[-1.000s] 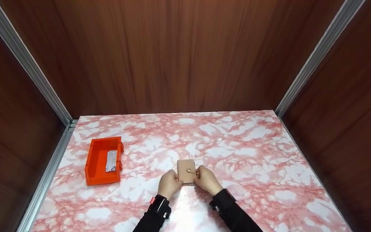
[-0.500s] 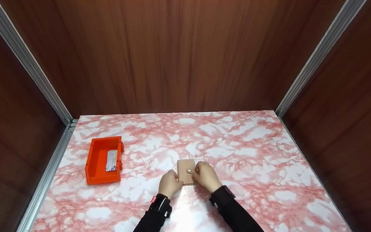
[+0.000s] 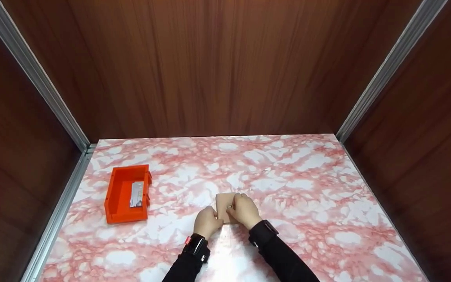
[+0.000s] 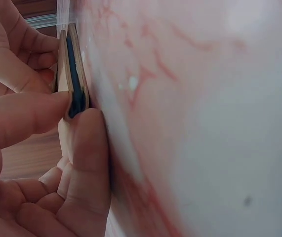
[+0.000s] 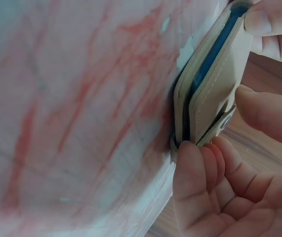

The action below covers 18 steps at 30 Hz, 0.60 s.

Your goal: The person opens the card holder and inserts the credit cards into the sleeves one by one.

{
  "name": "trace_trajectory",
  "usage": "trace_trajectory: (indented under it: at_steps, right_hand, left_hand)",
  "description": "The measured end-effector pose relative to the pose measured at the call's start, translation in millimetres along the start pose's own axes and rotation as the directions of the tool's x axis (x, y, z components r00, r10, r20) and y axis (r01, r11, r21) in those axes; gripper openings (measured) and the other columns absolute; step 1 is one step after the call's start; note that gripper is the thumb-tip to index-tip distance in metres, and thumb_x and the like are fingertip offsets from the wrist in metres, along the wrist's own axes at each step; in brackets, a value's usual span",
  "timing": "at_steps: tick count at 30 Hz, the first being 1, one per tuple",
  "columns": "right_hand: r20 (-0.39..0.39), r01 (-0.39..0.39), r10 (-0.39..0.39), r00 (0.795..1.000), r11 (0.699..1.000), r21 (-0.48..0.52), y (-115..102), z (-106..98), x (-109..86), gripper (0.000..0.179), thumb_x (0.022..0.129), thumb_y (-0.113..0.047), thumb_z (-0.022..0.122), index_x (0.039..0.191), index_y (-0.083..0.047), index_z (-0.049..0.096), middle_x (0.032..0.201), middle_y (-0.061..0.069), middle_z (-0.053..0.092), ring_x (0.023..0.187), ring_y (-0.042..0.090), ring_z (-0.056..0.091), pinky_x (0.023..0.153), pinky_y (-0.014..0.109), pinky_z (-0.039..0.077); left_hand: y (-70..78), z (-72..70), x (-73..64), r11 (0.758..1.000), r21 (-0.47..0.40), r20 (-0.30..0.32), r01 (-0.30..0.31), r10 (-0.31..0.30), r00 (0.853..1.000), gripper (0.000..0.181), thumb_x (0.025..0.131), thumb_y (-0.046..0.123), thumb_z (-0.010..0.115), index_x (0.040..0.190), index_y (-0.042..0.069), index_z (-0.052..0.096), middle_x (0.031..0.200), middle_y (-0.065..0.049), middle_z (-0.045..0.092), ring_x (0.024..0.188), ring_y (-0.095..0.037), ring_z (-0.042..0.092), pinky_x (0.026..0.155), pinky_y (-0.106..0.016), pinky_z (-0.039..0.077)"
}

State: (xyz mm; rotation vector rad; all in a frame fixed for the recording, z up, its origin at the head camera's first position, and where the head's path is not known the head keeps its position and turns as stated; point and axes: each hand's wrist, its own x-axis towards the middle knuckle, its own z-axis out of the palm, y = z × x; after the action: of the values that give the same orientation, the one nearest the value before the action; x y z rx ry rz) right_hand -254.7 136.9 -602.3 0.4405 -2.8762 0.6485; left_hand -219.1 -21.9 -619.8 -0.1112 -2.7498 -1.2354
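Observation:
A beige wallet [image 3: 223, 200] lies near the middle of the marbled tabletop. My left hand [image 3: 206, 224] pinches its lower left edge between thumb and fingers. My right hand [image 3: 246, 211] is at the right edge, its fingers curled along that side and its thumb over the front near the snap. The right wrist view shows the strap [image 5: 223, 123] with a metal snap, standing slightly off the cover, and a blue layer between the covers. From the left wrist, the wallet's end [image 4: 76, 84] appears between my thumb and fingertip.
To the left stands an orange open bin [image 3: 120, 196] with a flat pale card-like piece [image 3: 136, 194] in it. Brown wood-grain panels [image 3: 210, 70] rise behind and at both sides, with metal rails [image 3: 394, 68] in the corners.
My right hand has moved left from beside the strap onto the wallet's right side, covering the strap and snap area. My left hand keeps its hold and the wallet stays in place.

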Motion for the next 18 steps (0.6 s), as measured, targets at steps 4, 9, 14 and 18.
trace_trajectory:
  at_steps: [4, 9, 14, 18]
  right_hand:
    - [0.013, -0.006, 0.006, 1.000, 1.000, -0.007, -1.4, 0.1, 1.9, 0.031, 0.079, -0.020, 0.079, 0.078, -0.008, 0.051, 0.072, 0.005, 0.050, 0.066, 0.029, 0.056, 0.061, 0.042, 0.047]
    - [0.037, -0.040, 0.040, 0.999, 0.999, 0.001, -2.6, 0.7, 3.2, 0.033, 0.080, -0.022, 0.080, 0.078, -0.007, 0.051, 0.072, 0.005, 0.050, 0.069, 0.029, 0.057, 0.064, 0.043, 0.048]
    - [0.045, -0.079, 0.080, 0.996, 0.997, -0.011, -3.2, 1.9, 3.6, 0.033, 0.080, -0.022, 0.080, 0.076, -0.008, 0.051, 0.073, 0.006, 0.050, 0.071, 0.030, 0.058, 0.065, 0.043, 0.048]
    - [0.029, -0.073, 0.073, 0.997, 0.997, -0.023, -3.1, 2.7, 3.3, 0.031, 0.080, -0.020, 0.079, 0.075, -0.008, 0.051, 0.072, 0.007, 0.052, 0.071, 0.032, 0.059, 0.065, 0.044, 0.049]
  left_hand:
    - [0.2, -0.9, 1.5, 1.000, 0.004, 0.010, 0.015, -0.015, 1.000, 0.020, 0.065, 0.009, 0.075, 0.074, 0.004, 0.058, 0.063, 0.002, 0.050, 0.059, -0.019, 0.048, 0.058, -0.037, 0.043]
    - [1.8, -2.1, 1.8, 0.999, 0.012, 0.024, 0.034, -0.034, 0.999, 0.019, 0.065, 0.009, 0.076, 0.074, 0.004, 0.059, 0.064, 0.001, 0.053, 0.060, -0.020, 0.050, 0.059, -0.038, 0.045]
    - [1.3, -1.6, 1.8, 0.999, 0.013, 0.034, 0.042, -0.042, 0.999, 0.019, 0.065, 0.009, 0.075, 0.072, 0.006, 0.058, 0.064, 0.001, 0.052, 0.060, -0.019, 0.049, 0.059, -0.037, 0.044]
    - [-0.6, -1.0, 2.2, 0.999, 0.005, 0.036, 0.035, -0.035, 0.999, 0.020, 0.064, 0.008, 0.075, 0.071, 0.007, 0.056, 0.063, 0.001, 0.051, 0.059, -0.019, 0.048, 0.057, -0.037, 0.044]
